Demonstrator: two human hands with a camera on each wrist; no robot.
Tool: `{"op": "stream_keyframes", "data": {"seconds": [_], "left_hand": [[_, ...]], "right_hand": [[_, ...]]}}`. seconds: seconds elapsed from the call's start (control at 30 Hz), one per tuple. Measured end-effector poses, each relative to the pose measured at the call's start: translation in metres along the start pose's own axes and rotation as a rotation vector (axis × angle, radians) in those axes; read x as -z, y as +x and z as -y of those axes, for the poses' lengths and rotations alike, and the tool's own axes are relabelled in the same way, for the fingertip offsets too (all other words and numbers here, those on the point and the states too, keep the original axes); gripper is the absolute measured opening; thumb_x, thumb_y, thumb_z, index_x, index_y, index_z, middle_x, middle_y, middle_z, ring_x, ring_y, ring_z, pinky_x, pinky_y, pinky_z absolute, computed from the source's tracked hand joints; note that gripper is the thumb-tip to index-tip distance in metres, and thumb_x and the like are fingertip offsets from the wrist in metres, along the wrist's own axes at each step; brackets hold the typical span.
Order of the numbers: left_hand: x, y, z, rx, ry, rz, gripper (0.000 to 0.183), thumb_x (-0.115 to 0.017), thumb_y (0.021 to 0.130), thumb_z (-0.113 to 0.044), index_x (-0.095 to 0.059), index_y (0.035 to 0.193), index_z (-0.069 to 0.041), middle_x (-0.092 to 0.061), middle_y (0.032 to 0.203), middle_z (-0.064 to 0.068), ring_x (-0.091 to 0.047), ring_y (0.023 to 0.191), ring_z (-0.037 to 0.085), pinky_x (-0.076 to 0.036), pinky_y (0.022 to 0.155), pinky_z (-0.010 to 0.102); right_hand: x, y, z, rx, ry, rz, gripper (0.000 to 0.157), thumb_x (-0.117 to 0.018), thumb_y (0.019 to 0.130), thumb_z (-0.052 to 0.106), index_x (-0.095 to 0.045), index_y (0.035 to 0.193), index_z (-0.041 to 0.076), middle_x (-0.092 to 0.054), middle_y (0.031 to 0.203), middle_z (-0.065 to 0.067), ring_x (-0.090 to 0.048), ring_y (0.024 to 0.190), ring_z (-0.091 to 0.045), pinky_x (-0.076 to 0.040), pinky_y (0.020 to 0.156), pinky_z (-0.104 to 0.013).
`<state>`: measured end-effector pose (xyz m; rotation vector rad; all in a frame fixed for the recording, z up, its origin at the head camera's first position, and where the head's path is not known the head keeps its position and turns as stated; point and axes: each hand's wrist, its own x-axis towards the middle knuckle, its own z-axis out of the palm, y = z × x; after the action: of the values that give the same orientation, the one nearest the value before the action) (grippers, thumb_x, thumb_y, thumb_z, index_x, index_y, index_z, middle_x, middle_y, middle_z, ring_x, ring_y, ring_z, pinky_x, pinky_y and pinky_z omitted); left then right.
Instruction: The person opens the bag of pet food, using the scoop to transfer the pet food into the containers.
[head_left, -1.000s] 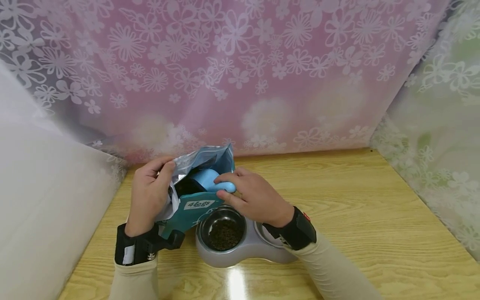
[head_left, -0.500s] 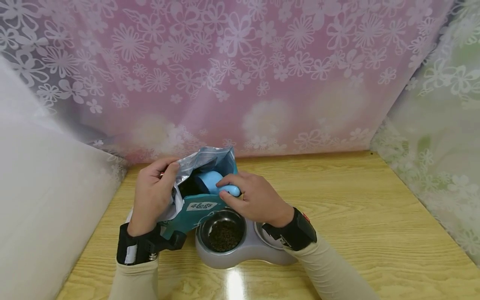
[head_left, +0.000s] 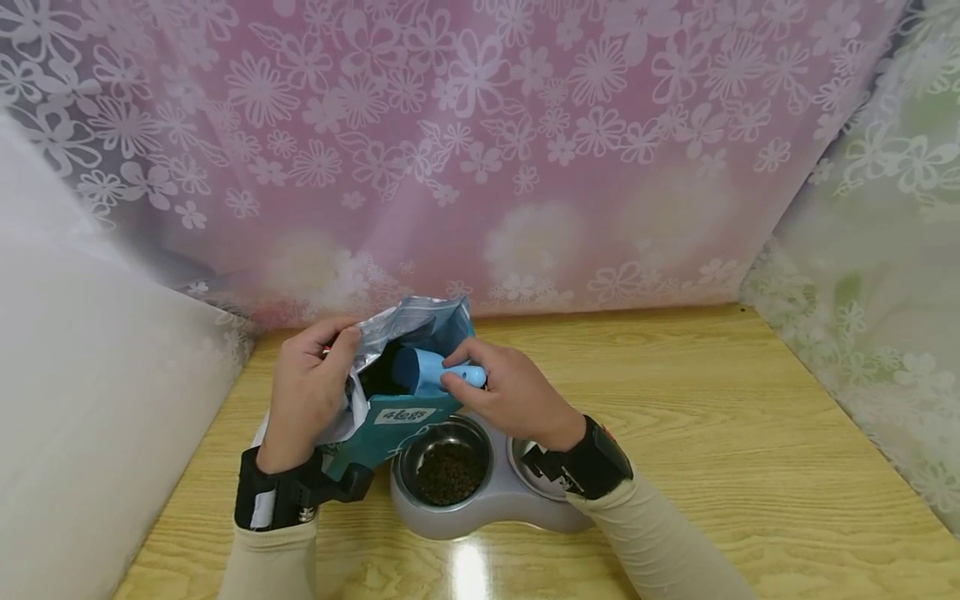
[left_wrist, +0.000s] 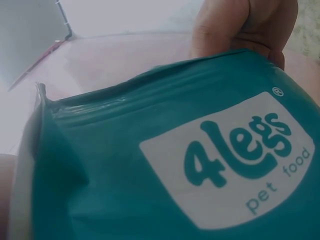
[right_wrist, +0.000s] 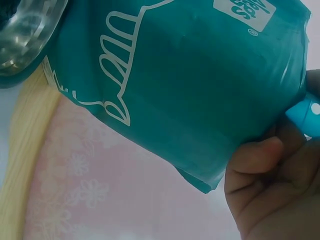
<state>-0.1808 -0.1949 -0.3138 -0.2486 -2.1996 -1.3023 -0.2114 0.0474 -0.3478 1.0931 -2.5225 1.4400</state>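
Observation:
A teal pet food bag (head_left: 390, 429) with a silvery lining stands tilted with its mouth open. My left hand (head_left: 303, 392) grips the bag's left rim between thumb and fingers. A blue scoop (head_left: 427, 371) lies with its cup inside the mouth, over dark contents that are hard to make out. Its handle is pinched by my right hand (head_left: 513, 392) at the bag's right edge. In the left wrist view the bag's front (left_wrist: 115, 170) fills most of the picture. The scoop's handle (right_wrist: 306, 116) shows at the right edge of the right wrist view, by the fingers.
A grey double pet bowl (head_left: 450, 521) sits on the wooden table (head_left: 712, 417) beneath the hands. Brown kibble (head_left: 450, 473) lies in its left steel bowl; my right wrist partly covers the right bowl (head_left: 528, 475). A pink floral curtain (head_left: 480, 167) hangs behind.
The scoop has turned and shifted slightly right in the bag's mouth, its cup now facing left. My right hand moved with it. My left hand and the bag have shifted slightly right.

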Motion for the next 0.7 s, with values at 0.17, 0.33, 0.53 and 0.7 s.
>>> {"op": "stream_keyframes", "data": {"seconds": [0.17,0.33,0.53,0.7], "left_hand": [[-0.0004,-0.0009,-0.0014,0.017,0.018,0.017,0.026,-0.053,0.100,-0.022,-0.072,0.110,-0.006,-0.066,0.098,0.006,-0.055,0.076,0.017,-0.046,0.064,0.021],[-0.0005,-0.0013,-0.0007,0.016,0.022,0.022,0.027,-0.053,0.100,-0.022,-0.072,0.111,-0.007,-0.066,0.099,0.006,-0.054,0.077,0.017,-0.046,0.064,0.022],[-0.0009,-0.0017,0.0004,0.017,0.020,0.032,0.027,-0.053,0.100,-0.022,-0.071,0.112,-0.007,-0.066,0.100,0.006,-0.054,0.076,0.017,-0.046,0.063,0.022],[-0.0008,-0.0014,-0.0001,0.025,0.027,0.036,0.028,-0.052,0.100,-0.023,-0.071,0.112,-0.007,-0.066,0.100,0.006,-0.054,0.076,0.018,-0.047,0.063,0.022]], "right_hand": [[0.0011,0.0004,-0.0029,-0.026,0.058,0.021,0.026,-0.052,0.099,0.036,-0.057,0.115,0.017,-0.065,0.093,0.006,-0.056,0.061,-0.013,-0.040,0.052,-0.028],[0.0019,0.0022,-0.0052,0.019,0.027,0.028,0.032,-0.047,0.102,0.035,-0.060,0.125,0.016,-0.067,0.100,0.005,-0.056,0.071,-0.008,-0.043,0.060,-0.028],[0.0028,0.0028,-0.0057,0.016,0.052,0.047,0.028,-0.051,0.101,0.029,-0.064,0.120,0.015,-0.068,0.100,0.005,-0.059,0.080,-0.008,-0.046,0.067,-0.029],[0.0047,0.0029,0.0022,-0.035,0.091,0.054,0.027,-0.053,0.100,0.022,-0.062,0.122,0.007,-0.068,0.102,-0.003,-0.059,0.082,-0.014,-0.044,0.067,-0.028]]}}
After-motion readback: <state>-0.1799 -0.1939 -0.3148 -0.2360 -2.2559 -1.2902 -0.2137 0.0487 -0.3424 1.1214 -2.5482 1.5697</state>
